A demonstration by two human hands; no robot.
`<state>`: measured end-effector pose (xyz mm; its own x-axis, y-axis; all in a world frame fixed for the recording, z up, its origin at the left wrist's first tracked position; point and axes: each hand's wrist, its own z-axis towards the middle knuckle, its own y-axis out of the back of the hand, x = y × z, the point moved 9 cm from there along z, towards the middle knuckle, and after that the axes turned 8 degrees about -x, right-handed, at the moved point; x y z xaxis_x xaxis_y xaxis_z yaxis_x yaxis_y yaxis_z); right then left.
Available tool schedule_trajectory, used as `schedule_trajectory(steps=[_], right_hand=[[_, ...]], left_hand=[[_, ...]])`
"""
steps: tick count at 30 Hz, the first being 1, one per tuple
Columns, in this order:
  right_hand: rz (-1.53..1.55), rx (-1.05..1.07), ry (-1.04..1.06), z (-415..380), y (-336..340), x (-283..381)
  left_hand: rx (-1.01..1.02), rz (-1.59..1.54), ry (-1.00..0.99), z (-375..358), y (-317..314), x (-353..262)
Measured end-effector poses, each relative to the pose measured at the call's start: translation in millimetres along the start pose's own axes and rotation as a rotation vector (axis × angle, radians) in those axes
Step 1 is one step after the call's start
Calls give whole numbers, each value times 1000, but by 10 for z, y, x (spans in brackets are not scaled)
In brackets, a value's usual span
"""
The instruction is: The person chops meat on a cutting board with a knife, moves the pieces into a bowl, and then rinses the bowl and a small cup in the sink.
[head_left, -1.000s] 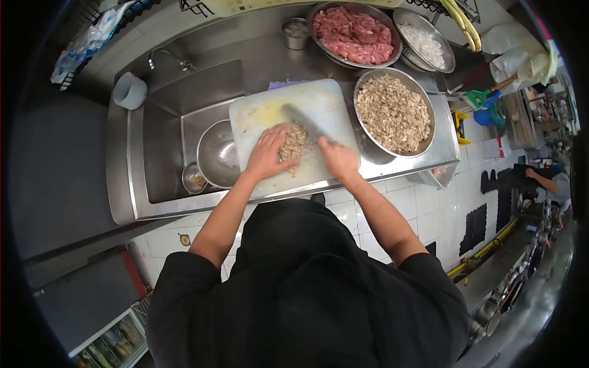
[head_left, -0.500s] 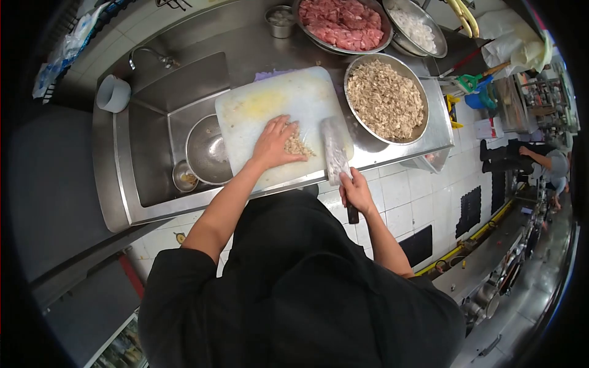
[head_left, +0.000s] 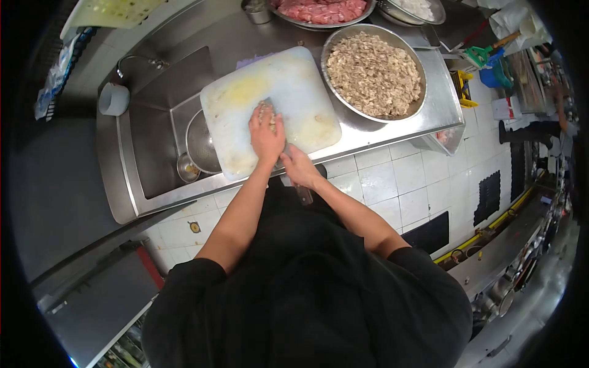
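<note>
My right hand grips a cleaver by its dark handle, near the front edge of the white cutting board. Most of the blade is hidden under my left hand, which lies over it with fingers stretched out. Small chopped beige pieces show between those fingers, seemingly on the blade; I cannot make out exactly what they are. A yellow stain marks the board's far left part. To the board's right stands a large metal bowl heaped with similar chopped beige-brown pieces.
Left of the board is a steel sink with a metal bowl and a smaller cup. Behind stand bowls of raw pink meat and white pieces. Another person stands at far right.
The cleaver has moved left from the board's right side to beneath my left hand. Both hands are now close together, and the chopped pieces are gathered under my left fingers. The view has shifted.
</note>
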<state>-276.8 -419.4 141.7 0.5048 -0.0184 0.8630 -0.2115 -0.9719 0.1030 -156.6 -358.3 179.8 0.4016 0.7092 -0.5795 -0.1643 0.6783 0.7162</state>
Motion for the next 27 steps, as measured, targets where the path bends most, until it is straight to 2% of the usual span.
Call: schedule_trajectory(steps=[2, 5, 6, 8, 9, 12, 14, 15, 17, 18, 23, 25, 27], right_hand=[[43, 0, 37, 13, 17, 10], [111, -40, 117, -79, 227, 191], [149, -59, 130, -158, 352, 296], [170, -169, 157, -314, 671, 512], [167, -178, 161, -340, 817, 584], [195, -439, 187, -417, 1596, 775], [239, -520, 118, -629, 2009, 762], [281, -556, 69, -746, 2197, 702], [395, -561, 11, -1058, 2421, 445], [430, -574, 1, -1237, 2486, 357], [372, -560, -13, -1723, 2601, 101], [277, -465, 27, -1692, 2491, 169], [267, -378, 3, -1558, 2322, 130]], left_hand=[[-122, -48, 42, 42, 77, 81], [-145, -88, -37, 138, 147, -247], [-138, -100, -48, 210, 147, -445], [-164, -216, -220, 410, 225, -1085], [-149, -271, -270, 507, 167, -1357], [-97, -349, -419, 779, -253, -2173], [116, -437, -443, 933, -844, -2490], [119, -446, -445, 954, -1050, -2566], [309, -37, -523, 916, -1632, -2661], [407, 87, -575, 850, -1643, -2742], [424, 80, -639, 870, -1559, -2863], [398, 60, -623, 1032, -1444, -2765], [373, -250, -604, 1255, -1234, -2554]])
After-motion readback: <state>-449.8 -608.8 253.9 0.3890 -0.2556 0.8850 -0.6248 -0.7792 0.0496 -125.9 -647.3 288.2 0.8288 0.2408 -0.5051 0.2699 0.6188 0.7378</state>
